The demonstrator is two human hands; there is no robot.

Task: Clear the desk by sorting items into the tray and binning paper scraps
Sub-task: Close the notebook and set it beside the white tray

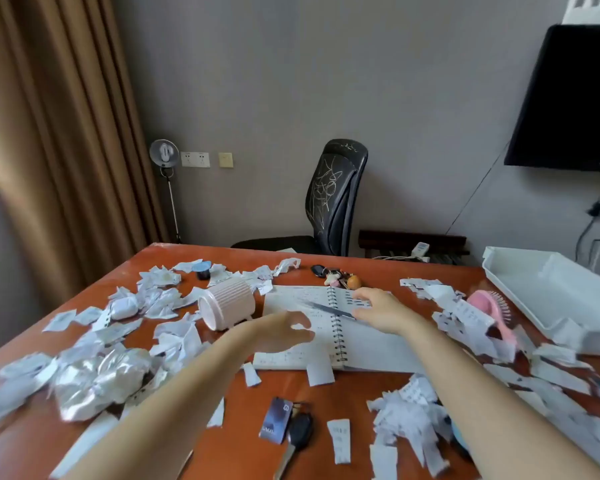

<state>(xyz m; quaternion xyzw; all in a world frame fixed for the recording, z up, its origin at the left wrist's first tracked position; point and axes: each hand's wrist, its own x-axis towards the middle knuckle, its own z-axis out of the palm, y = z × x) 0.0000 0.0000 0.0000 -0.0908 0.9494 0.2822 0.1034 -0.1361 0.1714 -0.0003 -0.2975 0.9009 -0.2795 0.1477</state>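
Note:
An open spiral notebook [291, 299] lies in the middle of the red-brown desk [368, 271], with a dark pen [326, 309] across its pages. My right hand [381, 310] rests on the notebook's right page, fingers at the pen's end. My left hand [281, 332] hovers over the left page, fingers curled apart and empty. Torn paper scraps [160, 299] cover the desk on both sides. The white tray [541, 289] stands at the far right edge. A pink hairbrush [492, 308] lies beside the tray.
A pink ribbed cup [227, 306] lies on its side left of the notebook. A keyring with charms [336, 277] sits behind the notebook; a car key with a tag [291, 424] lies near the front. Crumpled foil [97, 382] sits front left. A black chair [333, 199] stands behind the desk.

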